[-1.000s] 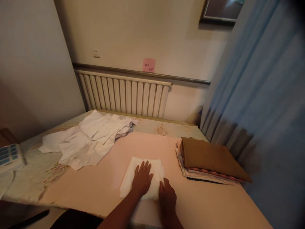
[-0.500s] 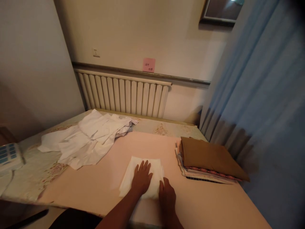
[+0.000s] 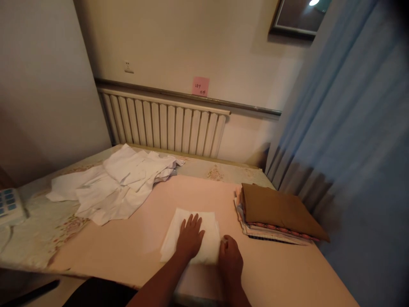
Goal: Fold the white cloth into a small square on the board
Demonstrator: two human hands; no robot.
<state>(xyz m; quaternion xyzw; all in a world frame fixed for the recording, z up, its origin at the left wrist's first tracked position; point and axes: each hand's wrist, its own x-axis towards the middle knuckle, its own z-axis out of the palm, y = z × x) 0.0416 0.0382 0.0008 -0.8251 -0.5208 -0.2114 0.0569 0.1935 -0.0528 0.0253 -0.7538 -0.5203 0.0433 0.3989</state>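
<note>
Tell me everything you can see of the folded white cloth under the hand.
The folded white cloth is a flat, four-sided bundle of soft-looking fabric, a second layer just showing along its right edge. It lies on the pink covering, close to the person. The left hand rests palm down on it, fingers spread, hiding part of it. The right hand is curled at its right edge; whether its grip holds fabric is unclear.

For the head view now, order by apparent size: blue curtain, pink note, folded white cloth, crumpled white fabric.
1. Blue curtain
2. Crumpled white fabric
3. Folded white cloth, partly covered by the left hand
4. Pink note
</note>
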